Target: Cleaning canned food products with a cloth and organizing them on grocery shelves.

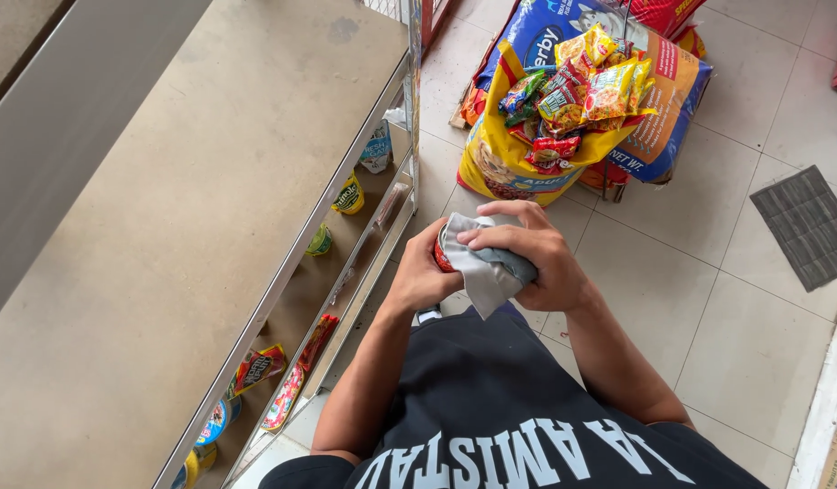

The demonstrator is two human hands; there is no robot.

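Observation:
My left hand [421, 276] grips a small red can [442, 258], mostly hidden. My right hand [527, 254] presses a grey cloth [482, 263] over the can, wrapping its top and side. Both hands are held together in front of my chest, above the tiled floor. To the left stands a metal shelf unit [210, 181] with a bare beige top.
The lower shelves hold small cups [349, 196] and flat snack packets [258, 367]. A yellow sack [500, 163] full of colourful snack packets stands on the floor ahead, against a large blue bag [663, 100]. A grey mat [809, 225] lies at the right.

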